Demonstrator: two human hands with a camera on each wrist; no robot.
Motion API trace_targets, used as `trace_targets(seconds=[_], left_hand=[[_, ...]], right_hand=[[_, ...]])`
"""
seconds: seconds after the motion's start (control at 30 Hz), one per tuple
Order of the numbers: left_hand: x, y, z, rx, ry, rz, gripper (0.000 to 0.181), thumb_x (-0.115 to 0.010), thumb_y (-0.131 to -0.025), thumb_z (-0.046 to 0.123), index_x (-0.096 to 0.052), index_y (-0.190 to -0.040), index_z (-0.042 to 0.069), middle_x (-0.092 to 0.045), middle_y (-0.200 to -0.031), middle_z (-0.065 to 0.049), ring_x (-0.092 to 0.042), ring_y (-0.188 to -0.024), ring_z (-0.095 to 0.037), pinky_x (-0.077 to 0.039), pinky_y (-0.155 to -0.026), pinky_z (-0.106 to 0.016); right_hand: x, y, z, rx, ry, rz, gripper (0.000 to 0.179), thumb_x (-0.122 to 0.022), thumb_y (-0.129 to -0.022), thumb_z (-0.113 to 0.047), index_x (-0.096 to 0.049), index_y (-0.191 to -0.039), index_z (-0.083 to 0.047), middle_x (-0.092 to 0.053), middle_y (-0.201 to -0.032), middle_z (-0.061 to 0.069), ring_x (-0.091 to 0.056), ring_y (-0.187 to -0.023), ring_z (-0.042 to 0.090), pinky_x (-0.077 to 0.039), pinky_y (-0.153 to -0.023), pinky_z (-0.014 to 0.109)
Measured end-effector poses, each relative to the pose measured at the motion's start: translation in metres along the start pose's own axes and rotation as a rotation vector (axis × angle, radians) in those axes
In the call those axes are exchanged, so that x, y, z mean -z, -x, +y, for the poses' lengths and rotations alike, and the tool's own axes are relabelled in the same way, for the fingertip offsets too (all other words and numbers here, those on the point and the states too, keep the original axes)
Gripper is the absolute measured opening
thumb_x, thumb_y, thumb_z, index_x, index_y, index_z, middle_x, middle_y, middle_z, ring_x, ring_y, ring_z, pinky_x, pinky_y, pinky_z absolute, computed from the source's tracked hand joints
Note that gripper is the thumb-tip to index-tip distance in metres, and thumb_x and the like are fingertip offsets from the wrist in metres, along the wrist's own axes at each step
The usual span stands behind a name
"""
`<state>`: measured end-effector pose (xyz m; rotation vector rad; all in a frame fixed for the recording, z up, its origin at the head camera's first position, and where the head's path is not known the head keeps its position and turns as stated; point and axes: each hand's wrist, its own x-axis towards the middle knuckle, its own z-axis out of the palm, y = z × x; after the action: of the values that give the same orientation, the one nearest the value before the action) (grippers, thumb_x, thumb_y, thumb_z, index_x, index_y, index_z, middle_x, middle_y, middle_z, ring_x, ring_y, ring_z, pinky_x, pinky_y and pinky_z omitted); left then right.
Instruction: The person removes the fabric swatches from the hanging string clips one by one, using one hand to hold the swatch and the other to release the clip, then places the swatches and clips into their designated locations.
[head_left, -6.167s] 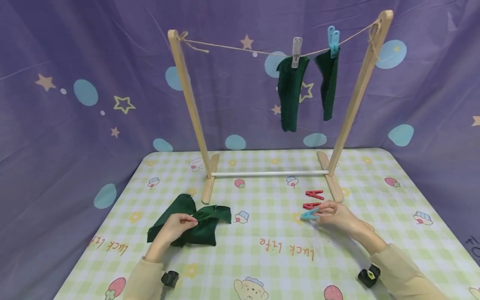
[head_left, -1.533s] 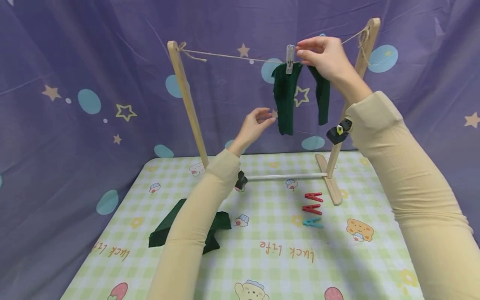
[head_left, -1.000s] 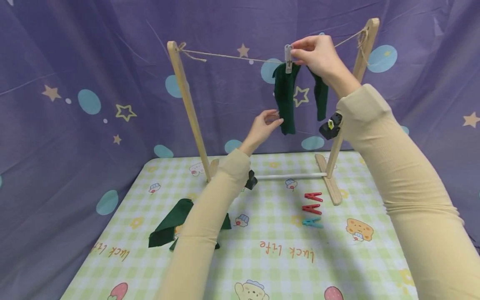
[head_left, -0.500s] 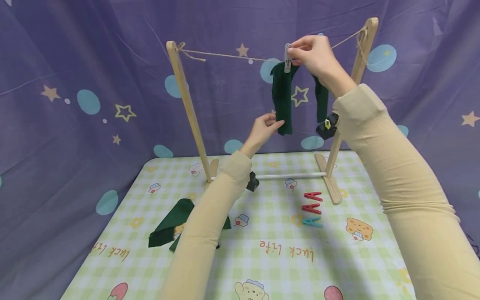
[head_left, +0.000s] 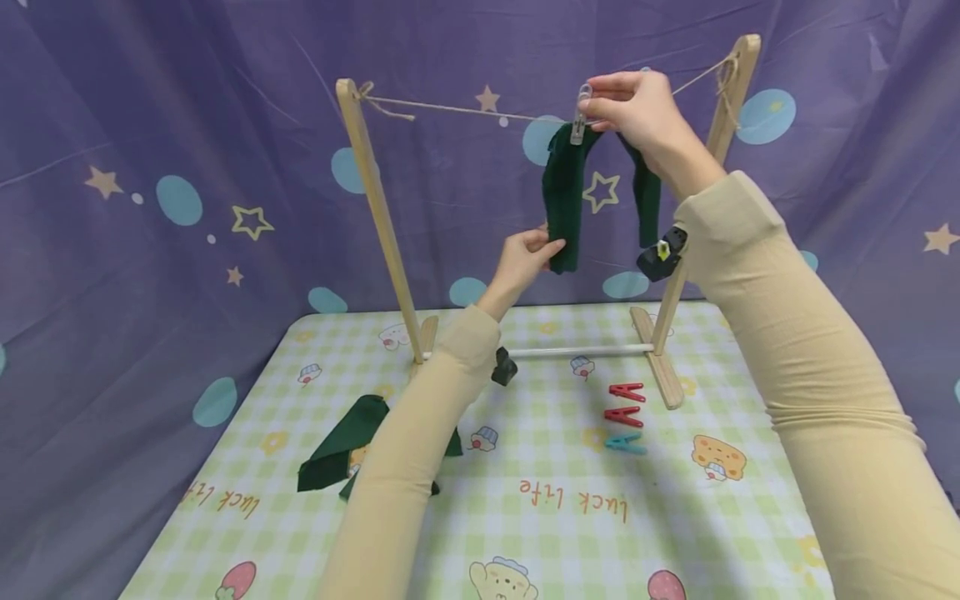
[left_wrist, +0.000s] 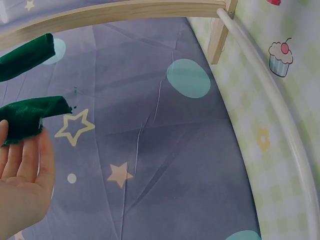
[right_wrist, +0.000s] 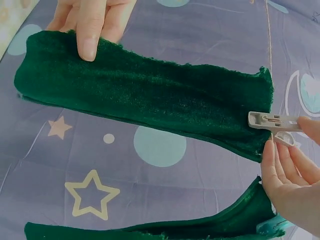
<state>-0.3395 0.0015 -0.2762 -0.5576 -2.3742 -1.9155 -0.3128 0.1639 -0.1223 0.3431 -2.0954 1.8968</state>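
A long green cloth (head_left: 564, 200) hangs from the twine line (head_left: 465, 110) by a translucent grey clothespin (right_wrist: 272, 121). My right hand (head_left: 645, 117) pinches this clothespin at its handle end, at line height. Lower down, my left hand (head_left: 521, 262) pinches the cloth's left edge near the bottom, thumb in front and fingers behind, as the right wrist view shows. A narrower green cloth (head_left: 648, 208) hangs to the right. Its blue clothespin (right_wrist: 272, 226) shows in the right wrist view but is mostly hidden behind my right hand in the head view.
On the checked tablecloth lie two red clothespins (head_left: 626, 392) and a blue clothespin (head_left: 625, 444). More green cloth (head_left: 341, 450) lies at the left, partly under my left sleeve. Wooden posts (head_left: 378, 217) and a white crossbar (head_left: 577, 352) frame the space.
Earlier, my left hand was at the cloth on the table and my right held a blue clothespin. That clothespin now lies down; both hands have risen to the hanging cloth and its grey clothespin.
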Motion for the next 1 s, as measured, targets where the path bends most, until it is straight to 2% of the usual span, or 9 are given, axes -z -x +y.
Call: trace_targets(seconds=[0.13, 0.23, 0.37, 0.53, 0.7, 0.83, 1.0], left_hand=[[0.001, 0.0, -0.001, -0.005, 0.005, 0.01, 0.027, -0.062, -0.083, 0.018, -0.064, -0.103, -0.001, -0.062, -0.109, -0.011, -0.062, -0.077, -0.019, -0.051, -0.066, -0.027], [0.002, 0.0, -0.003, -0.009, 0.009, 0.017, 0.028, -0.062, -0.083, 0.018, -0.064, -0.103, -0.002, -0.065, -0.098, -0.015, -0.062, -0.074, -0.02, -0.051, -0.068, -0.03], [0.005, 0.001, -0.003, -0.008, 0.01, 0.027, 0.03, -0.063, -0.083, 0.018, -0.063, -0.106, -0.002, -0.065, -0.093, -0.016, -0.063, -0.074, -0.02, -0.051, -0.073, -0.035], [0.008, 0.003, -0.002, -0.009, 0.014, 0.035, 0.03, -0.064, -0.082, 0.018, -0.063, -0.106, -0.001, -0.065, -0.091, -0.015, -0.062, -0.072, -0.017, -0.051, -0.073, -0.034], [0.01, 0.002, -0.005, -0.014, 0.016, 0.055, 0.027, -0.064, -0.082, 0.017, -0.064, -0.102, -0.001, -0.065, -0.089, -0.015, -0.061, -0.069, -0.016, -0.051, -0.068, -0.03], [0.012, 0.003, -0.006, 0.016, 0.004, 0.07, 0.033, -0.064, -0.082, 0.017, -0.061, -0.11, 0.0, -0.065, -0.094, -0.015, -0.06, -0.068, -0.014, -0.051, -0.068, -0.029], [0.014, 0.005, -0.007, 0.03, -0.026, 0.068, 0.036, -0.063, -0.082, 0.018, -0.059, -0.113, -0.001, -0.064, -0.097, -0.016, -0.059, -0.07, -0.015, -0.051, -0.069, -0.028]], right_hand=[[0.003, 0.002, 0.001, 0.011, 0.021, 0.004, 0.044, -0.068, -0.077, -0.009, -0.054, -0.117, 0.002, -0.06, -0.088, -0.001, -0.058, -0.08, 0.01, -0.048, -0.074, 0.02], [0.004, 0.004, 0.002, 0.035, 0.026, 0.021, 0.041, -0.069, -0.075, -0.011, -0.057, -0.112, 0.001, -0.061, -0.088, 0.0, -0.059, -0.077, 0.01, -0.048, -0.075, 0.023], [0.006, 0.006, 0.004, 0.081, -0.037, 0.048, 0.026, -0.071, -0.073, -0.008, -0.062, -0.097, -0.001, -0.061, -0.083, 0.001, -0.059, -0.071, 0.011, -0.049, -0.068, 0.021], [0.005, 0.006, 0.005, 0.132, -0.098, 0.077, 0.01, -0.07, -0.072, -0.002, -0.065, -0.079, -0.005, -0.061, -0.076, 0.001, -0.059, -0.067, 0.011, -0.049, -0.059, 0.017], [0.003, 0.008, 0.003, 0.181, -0.046, 0.11, 0.007, -0.071, -0.072, -0.004, -0.066, -0.077, -0.006, -0.063, -0.072, -0.001, -0.059, -0.061, 0.01, -0.048, -0.06, 0.017], [0.004, 0.011, 0.0, 0.203, -0.013, 0.14, 0.007, -0.072, -0.072, -0.007, -0.067, -0.077, -0.006, -0.064, -0.071, -0.003, -0.059, -0.06, 0.01, -0.048, -0.062, 0.016], [0.006, 0.012, -0.004, 0.204, -0.095, 0.162, 0.007, -0.072, -0.07, -0.003, -0.067, -0.072, -0.007, -0.065, -0.072, -0.001, -0.06, -0.061, 0.012, -0.049, -0.061, 0.017]])
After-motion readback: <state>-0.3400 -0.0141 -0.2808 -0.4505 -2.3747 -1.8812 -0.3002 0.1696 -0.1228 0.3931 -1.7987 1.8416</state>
